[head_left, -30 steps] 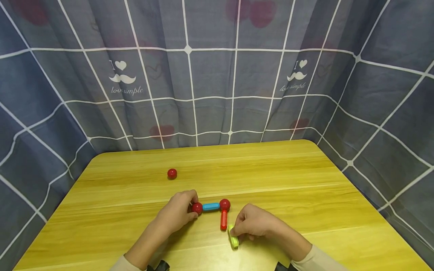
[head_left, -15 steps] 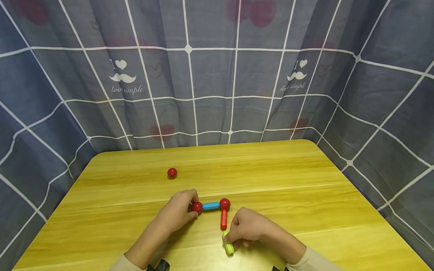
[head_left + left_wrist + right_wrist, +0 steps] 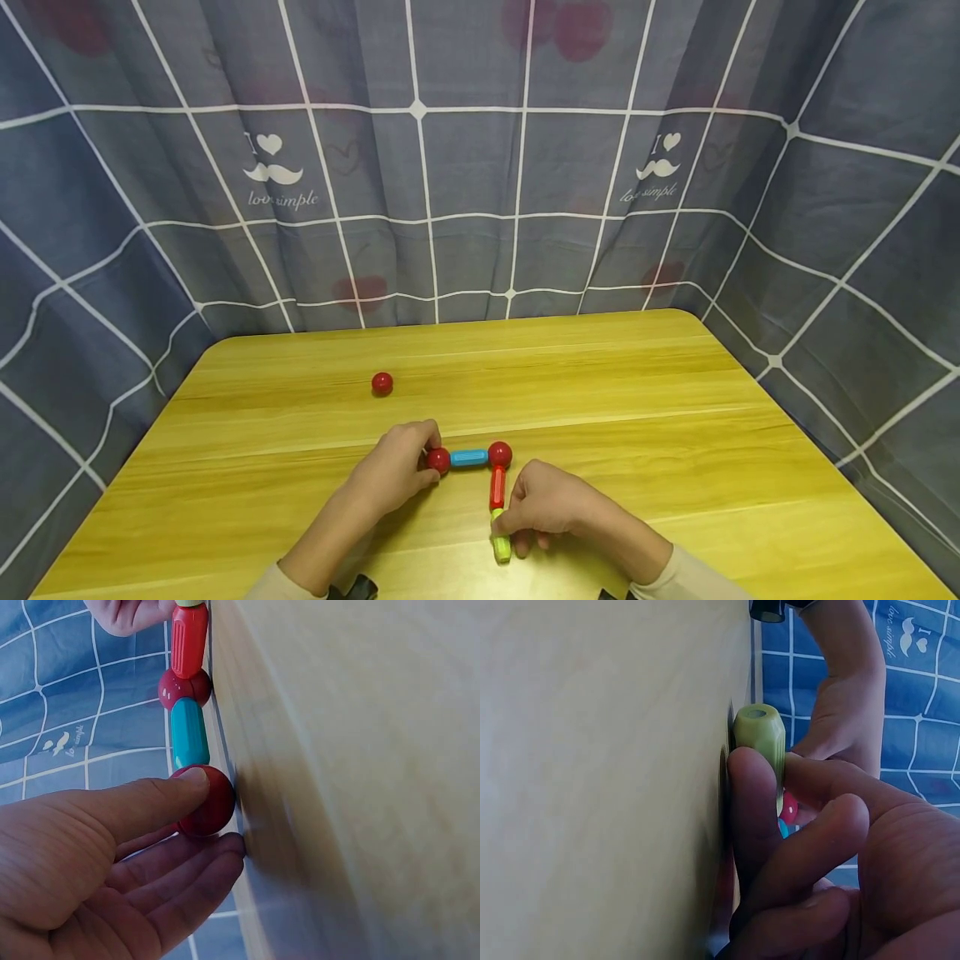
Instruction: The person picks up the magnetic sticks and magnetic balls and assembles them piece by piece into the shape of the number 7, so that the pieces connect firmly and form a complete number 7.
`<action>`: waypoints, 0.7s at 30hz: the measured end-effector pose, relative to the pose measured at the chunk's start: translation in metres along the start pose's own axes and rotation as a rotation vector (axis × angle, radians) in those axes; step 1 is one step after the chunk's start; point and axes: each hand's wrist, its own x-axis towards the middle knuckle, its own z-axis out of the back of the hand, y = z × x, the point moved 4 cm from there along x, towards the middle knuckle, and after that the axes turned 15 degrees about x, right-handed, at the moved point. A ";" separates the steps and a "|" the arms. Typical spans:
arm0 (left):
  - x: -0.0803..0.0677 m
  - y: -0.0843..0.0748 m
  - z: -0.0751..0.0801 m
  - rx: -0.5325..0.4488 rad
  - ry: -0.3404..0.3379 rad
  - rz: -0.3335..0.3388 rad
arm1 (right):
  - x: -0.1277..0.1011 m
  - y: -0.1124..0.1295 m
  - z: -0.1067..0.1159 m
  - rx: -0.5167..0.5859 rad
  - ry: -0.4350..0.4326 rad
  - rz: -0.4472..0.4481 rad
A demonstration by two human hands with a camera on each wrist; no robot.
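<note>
On the wooden table (image 3: pixel 600 392) lies a chain of toy pieces: a red ball (image 3: pixel 438 460) (image 3: pixel 206 802), a blue rod (image 3: pixel 469 457) (image 3: pixel 189 733), a second red ball (image 3: pixel 500 454) (image 3: pixel 184 687), and a red rod (image 3: pixel 497 487) (image 3: pixel 188 637) running toward me. My left hand (image 3: pixel 393 471) pinches the left red ball between thumb and fingers. My right hand (image 3: pixel 547 508) pinches a green rod (image 3: pixel 500 542) (image 3: pixel 761 739) whose far end meets the red rod's near end.
A loose red ball (image 3: pixel 382 383) lies farther back on the left of the table. A grey checked cloth (image 3: pixel 480 167) hangs round the table on three sides. The table's rounded far corners and right edge are in view.
My right hand has swung the green rod from a slant at the right into line with the red rod, end to end. The left hand has kept its hold on the red ball.
</note>
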 end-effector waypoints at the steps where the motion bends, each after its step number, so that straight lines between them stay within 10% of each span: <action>1: 0.000 0.000 0.000 -0.001 0.000 -0.002 | 0.000 0.000 0.000 0.002 0.000 -0.001; 21: 0.000 0.001 -0.002 -0.001 -0.009 -0.015 | 0.002 -0.001 0.000 0.064 0.050 0.036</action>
